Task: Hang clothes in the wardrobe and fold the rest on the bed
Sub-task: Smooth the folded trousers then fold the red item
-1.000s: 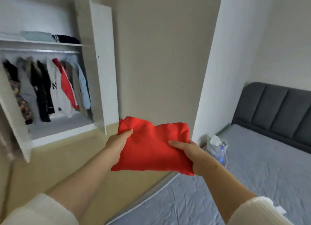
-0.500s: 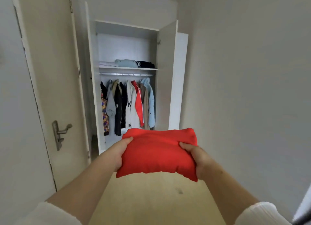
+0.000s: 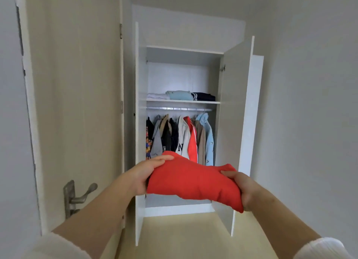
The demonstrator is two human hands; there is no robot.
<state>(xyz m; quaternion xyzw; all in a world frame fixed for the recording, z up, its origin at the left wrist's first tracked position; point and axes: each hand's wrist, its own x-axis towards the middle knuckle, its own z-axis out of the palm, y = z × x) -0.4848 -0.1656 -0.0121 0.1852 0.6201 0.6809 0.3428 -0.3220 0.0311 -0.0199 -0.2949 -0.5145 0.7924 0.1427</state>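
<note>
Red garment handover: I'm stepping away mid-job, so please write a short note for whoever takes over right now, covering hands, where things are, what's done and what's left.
The left hand grips the left end of the folded red garment; the right hand grips its right end, in front of the open wardrobe.
The rail carries hanging clothes; folded clothes lie on the shelf above.
Done: red garment folded, others hung.
Left: probably set it on the shelf. Anything else to fold is out of view.

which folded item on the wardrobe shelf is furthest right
The dark navy one with white stripes; the light blue one lies in the middle, the white one at the left.
</note>
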